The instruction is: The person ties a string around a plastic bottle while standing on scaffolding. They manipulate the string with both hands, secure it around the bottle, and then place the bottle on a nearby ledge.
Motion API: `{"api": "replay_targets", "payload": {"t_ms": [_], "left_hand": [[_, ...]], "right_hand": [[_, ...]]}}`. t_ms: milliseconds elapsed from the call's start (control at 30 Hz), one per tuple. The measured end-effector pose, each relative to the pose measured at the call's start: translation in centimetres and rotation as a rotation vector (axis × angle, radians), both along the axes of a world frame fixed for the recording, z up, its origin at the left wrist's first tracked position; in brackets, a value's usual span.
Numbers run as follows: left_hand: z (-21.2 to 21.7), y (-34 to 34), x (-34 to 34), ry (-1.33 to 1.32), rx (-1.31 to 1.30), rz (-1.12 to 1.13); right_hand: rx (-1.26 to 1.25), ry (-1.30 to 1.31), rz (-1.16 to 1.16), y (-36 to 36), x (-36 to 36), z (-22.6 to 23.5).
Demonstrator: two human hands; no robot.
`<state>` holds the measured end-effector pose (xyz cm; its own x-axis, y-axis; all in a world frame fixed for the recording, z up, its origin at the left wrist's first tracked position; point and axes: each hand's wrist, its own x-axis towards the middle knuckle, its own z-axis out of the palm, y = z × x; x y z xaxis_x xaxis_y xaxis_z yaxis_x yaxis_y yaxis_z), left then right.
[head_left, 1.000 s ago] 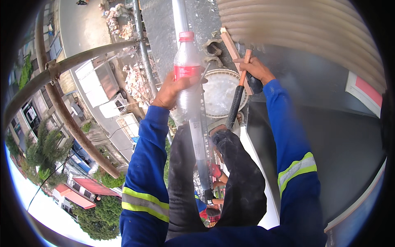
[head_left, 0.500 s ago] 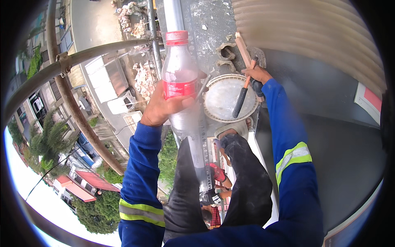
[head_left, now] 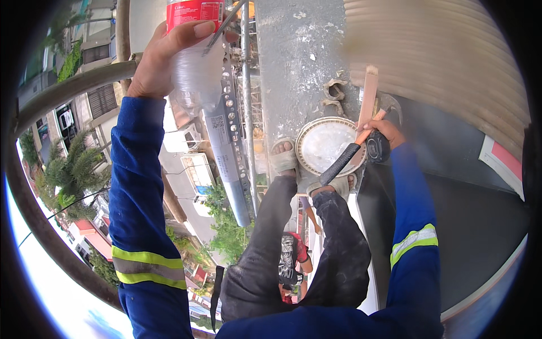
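Observation:
My left hand [head_left: 158, 59] is closed around a clear plastic bottle [head_left: 195, 73] with a red label, raised at the upper left; the bottle's top is cut off by the picture's edge. A thin grey rod [head_left: 226, 25] slants across the bottle beside my thumb; its hold is partly hidden. Low at the right, my right hand [head_left: 387, 133] is closed on a hammer [head_left: 341, 161] with an orange shaft and black grip. The hammer's head points away from me. Against that hand lie a flat wooden strip [head_left: 368, 93] and a round black object [head_left: 378, 147] of unclear kind.
A round whitish lid or bucket top [head_left: 322, 144] sits between my feet and the hammer. Metal clamps [head_left: 334, 90] lie on the paint-spotted grey ledge [head_left: 299, 51]. Scaffold pipes [head_left: 73, 90] cross the left, above a street far below. Corrugated sheet [head_left: 429, 51] stands right. Another person [head_left: 291, 257] is below.
My left hand and the bottle have moved left and upward in the picture. My right hand, still on the hammer, appears lower and farther right. The view has shifted too.

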<state>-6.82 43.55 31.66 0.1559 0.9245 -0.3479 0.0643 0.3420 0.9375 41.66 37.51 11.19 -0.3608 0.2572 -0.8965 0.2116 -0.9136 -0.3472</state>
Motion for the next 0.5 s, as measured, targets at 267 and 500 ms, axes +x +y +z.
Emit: {"api": "replay_targets", "payload": {"t_ms": [267,500], "left_hand": [[4.7,-1.3,-1.1,0.027,-0.093,-0.073],[8.8,-6.7,-0.7,0.095,-0.293,-0.132]], "right_hand": [[-0.318,0.251,-0.461,-5.1,-2.0,5.9],[-0.304,0.642,-0.792,-10.9,-3.5,10.1]]}}
